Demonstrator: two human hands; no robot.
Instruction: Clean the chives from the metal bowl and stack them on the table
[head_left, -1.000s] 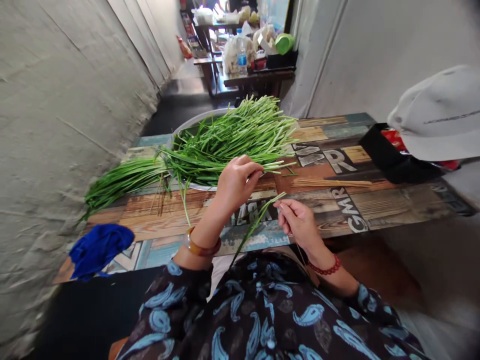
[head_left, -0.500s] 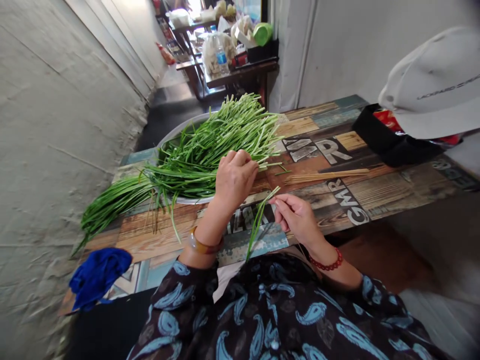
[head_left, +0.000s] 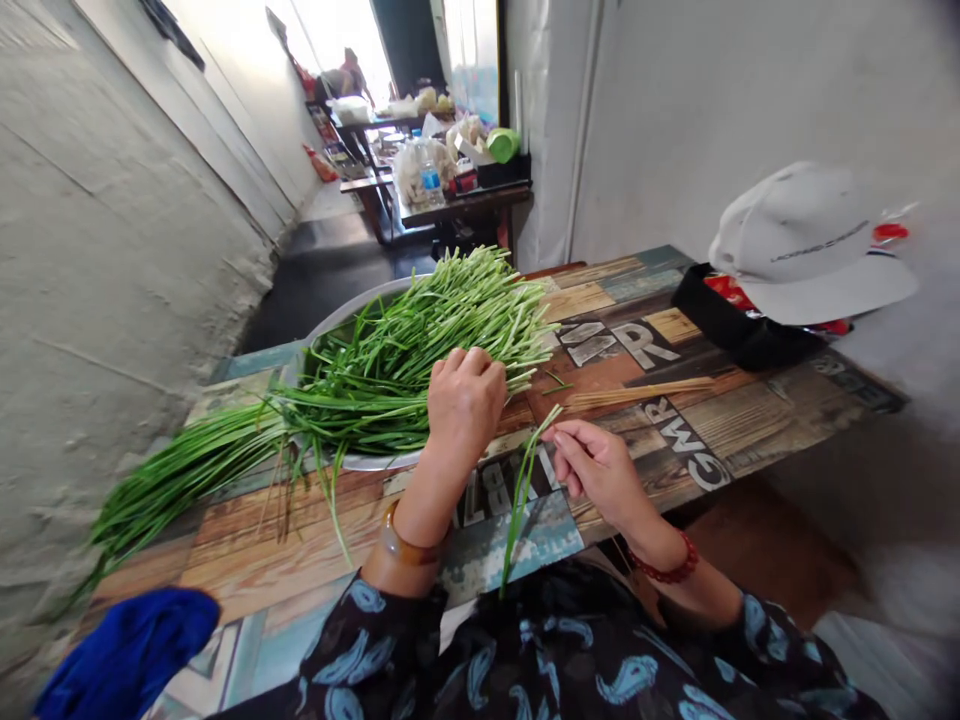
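A large heap of green stalks [head_left: 420, 350] lies in a metal basin [head_left: 352, 305], pale ends to the right. My left hand [head_left: 466, 405] is closed at the near right edge of the heap, fingers pinched down on stalks there. Nearer to me, my right hand [head_left: 592, 465] pinches a few thin green stalks [head_left: 521, 490] near their pale ends; their leaves hang down toward my shirt. Another bundle of long leaves [head_left: 187, 470] spreads over the table left of the basin. Thin wooden skewers [head_left: 637, 393] lie on the table beyond my right hand.
The patterned table [head_left: 255, 580] has a blue cloth [head_left: 135, 650] at its near left corner. On the right a white cap [head_left: 810, 240] rests on a black box [head_left: 742, 325]. Farther back stands a shelf with a water bottle [head_left: 429, 175]. A wall runs along the left.
The view has tilted up, so the table appears lower and more of the background shows. Both hands keep nearly the same pose, my left at the heap, my right with the thin stalks.
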